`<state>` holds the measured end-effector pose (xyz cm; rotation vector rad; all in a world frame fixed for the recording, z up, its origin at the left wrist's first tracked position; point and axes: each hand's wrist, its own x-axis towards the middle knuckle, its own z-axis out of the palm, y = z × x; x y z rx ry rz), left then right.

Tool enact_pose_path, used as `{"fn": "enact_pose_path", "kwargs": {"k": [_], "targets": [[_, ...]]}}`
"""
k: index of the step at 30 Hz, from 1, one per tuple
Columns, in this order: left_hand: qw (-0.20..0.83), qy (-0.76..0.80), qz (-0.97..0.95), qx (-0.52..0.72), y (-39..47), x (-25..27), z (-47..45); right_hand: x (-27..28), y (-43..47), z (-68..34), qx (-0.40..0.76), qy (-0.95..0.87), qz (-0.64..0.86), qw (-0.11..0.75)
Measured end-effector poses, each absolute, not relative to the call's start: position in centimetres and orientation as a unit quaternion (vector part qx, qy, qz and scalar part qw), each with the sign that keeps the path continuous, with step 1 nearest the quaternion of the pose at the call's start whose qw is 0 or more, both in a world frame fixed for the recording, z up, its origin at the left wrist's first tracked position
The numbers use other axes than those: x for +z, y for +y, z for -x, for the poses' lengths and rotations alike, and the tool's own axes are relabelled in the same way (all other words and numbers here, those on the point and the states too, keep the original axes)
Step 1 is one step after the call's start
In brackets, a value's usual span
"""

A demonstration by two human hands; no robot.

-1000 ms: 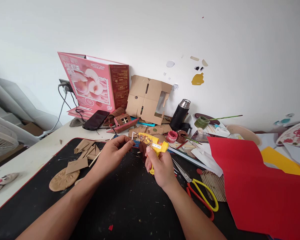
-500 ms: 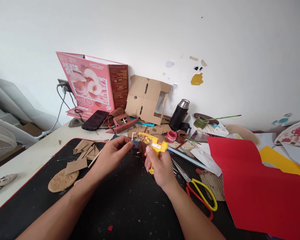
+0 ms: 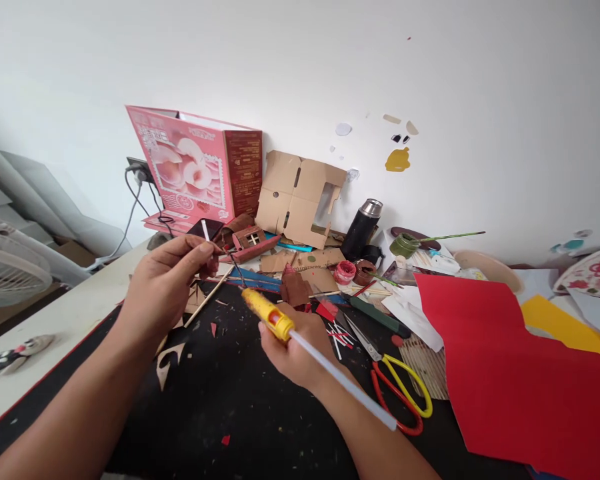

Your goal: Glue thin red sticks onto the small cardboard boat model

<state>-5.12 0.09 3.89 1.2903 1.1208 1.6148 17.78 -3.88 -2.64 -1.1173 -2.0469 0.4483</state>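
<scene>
A cluttered desk (image 3: 96, 319) meets the white wall (image 3: 300, 73). At centre left, your left hand (image 3: 163, 277) pinches a small white strip (image 3: 205, 230), seemingly unattached so far. Your right hand (image 3: 297, 347) wraps the yellow glue gun (image 3: 266, 311) mid-frame; trigger pressure can't be told. Above centre, the little red house (image 3: 257, 251) already has window bars; loose strips (image 3: 337, 349) lie unused right of centre.

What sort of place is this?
Probably a craft workspace, though whether home or studio I can't tell. The right hand holds a yellow plastic glue gun, metal scissors with red and yellow handles lie nearby, and a small round jar seems to hold red paint.
</scene>
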Motion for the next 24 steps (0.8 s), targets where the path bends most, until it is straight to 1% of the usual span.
{"fn": "enact_pose_path", "kwargs": {"k": [5, 8, 10, 14, 20, 24], "targets": [[0.39, 0.482, -0.519, 0.589, -1.8, 3.4, 6.8, -3.5, -4.3, -16.3, 0.094, -0.863, 0.424, 0.258], [0.404, 0.504, -0.541, 0.539, -2.6, 2.0, 7.6, -3.4, -4.5, -15.2, 0.075, -0.885, 0.425, 0.175], [0.416, 0.512, -0.547, 0.515, -3.0, 1.2, 7.7, -3.1, -4.5, -14.6, 0.067, -0.89, 0.431, 0.134], [0.441, 0.514, -0.551, 0.487, -3.7, 0.5, 7.3, -2.7, -4.4, -13.7, 0.056, -0.882, 0.454, 0.111], [0.51, 0.463, -0.558, 0.463, -4.3, 0.6, 6.9, -2.3, -3.9, -13.4, 0.047, -0.876, 0.471, 0.097], [0.583, 0.417, -0.531, 0.452, -4.7, 1.0, 6.7, -1.9, -3.7, -13.4, 0.055, -0.885, 0.455, 0.085]]}}
